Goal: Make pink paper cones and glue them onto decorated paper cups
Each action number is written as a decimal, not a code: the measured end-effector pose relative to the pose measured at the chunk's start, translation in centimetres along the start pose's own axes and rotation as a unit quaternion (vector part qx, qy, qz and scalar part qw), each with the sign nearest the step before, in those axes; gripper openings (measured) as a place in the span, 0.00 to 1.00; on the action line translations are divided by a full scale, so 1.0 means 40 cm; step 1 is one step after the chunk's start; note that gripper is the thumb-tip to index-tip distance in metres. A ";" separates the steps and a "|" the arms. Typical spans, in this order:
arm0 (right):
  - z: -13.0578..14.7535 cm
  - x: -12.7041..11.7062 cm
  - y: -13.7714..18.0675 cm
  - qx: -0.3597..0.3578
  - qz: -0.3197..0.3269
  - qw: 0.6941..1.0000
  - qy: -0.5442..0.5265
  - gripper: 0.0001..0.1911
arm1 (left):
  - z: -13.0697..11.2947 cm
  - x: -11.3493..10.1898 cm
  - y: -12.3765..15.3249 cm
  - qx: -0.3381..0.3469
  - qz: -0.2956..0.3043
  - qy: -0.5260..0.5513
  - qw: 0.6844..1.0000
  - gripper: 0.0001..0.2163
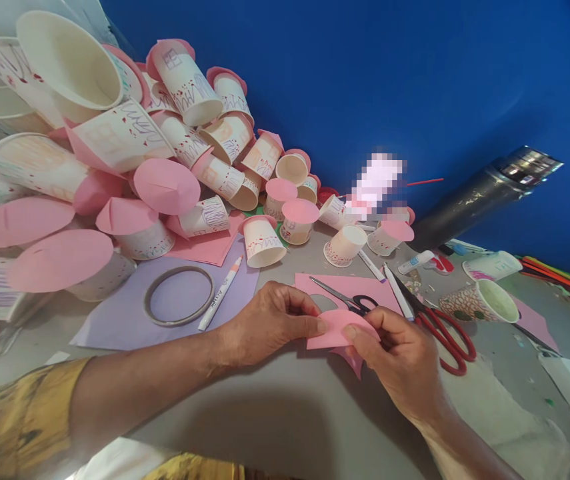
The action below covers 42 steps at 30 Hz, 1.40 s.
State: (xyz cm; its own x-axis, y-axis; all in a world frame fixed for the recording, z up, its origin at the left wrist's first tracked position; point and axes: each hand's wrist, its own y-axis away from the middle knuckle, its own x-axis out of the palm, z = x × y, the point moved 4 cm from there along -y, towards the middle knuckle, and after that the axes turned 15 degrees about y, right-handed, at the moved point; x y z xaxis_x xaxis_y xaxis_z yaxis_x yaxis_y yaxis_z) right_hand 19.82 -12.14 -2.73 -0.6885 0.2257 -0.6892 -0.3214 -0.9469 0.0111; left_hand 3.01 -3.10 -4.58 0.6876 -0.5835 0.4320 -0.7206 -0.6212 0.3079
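Observation:
Between my two hands is a piece of pink paper, with a rounded top and a straight lower edge. My left hand pinches its left side, thumb in front. My right hand grips the right side, the thumb pressed on the face of the paper. A pointed pink scrap shows just below it. Behind the hands lie small black-handled scissors on a pink sheet with a round hole cut in it. Red-handled scissors rest right of my right hand.
Many paper cups with pink paper tops are piled at the left, including one tipped cup. A roll of tape and a marker lie on purple paper. A dark flask leans at the right, near patterned cups.

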 end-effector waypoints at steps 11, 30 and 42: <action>0.001 0.004 -0.003 -0.016 0.009 1.000 0.012 0.17 | -0.004 0.003 0.001 -0.001 -0.010 -0.016 1.000 0.11; -0.012 0.041 -0.009 0.046 0.178 0.976 -0.118 0.15 | -0.026 0.017 0.009 0.098 -0.024 -0.045 0.994 0.12; 0.010 0.036 -0.012 0.040 0.166 0.984 -0.043 0.09 | -0.017 0.021 0.010 0.092 -0.019 -0.057 0.994 0.13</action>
State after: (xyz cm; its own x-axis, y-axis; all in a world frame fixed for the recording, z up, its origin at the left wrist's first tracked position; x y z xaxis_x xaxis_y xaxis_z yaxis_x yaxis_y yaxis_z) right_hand 18.71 -11.28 -3.43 -0.8158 -0.0721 -0.5738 -0.1162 -0.9515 0.2847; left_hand 3.23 -3.48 -3.54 0.7271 -0.6067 0.3213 -0.6727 -0.7231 0.1566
